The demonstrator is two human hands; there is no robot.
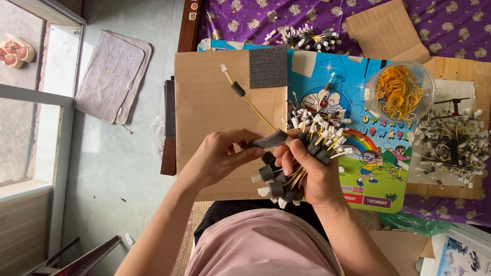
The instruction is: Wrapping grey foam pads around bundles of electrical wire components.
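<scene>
Your left hand (217,156) pinches a grey foam sleeve (271,139) in a closed grip, while your right hand (312,171) clasps a bundle of foam-wrapped yellow wires (307,145).

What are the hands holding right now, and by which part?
The right hand grips a bundle of yellow wires around its middle. The left hand pinches one end of a grey foam strip against that bundle.

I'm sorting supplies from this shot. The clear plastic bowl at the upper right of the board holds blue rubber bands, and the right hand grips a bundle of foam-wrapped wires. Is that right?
Not quite. In the head view the rubber bands in the clear plastic bowl are yellow-orange, not blue. The rest holds: the right hand grips the bundle of foam-wrapped wires.
</scene>
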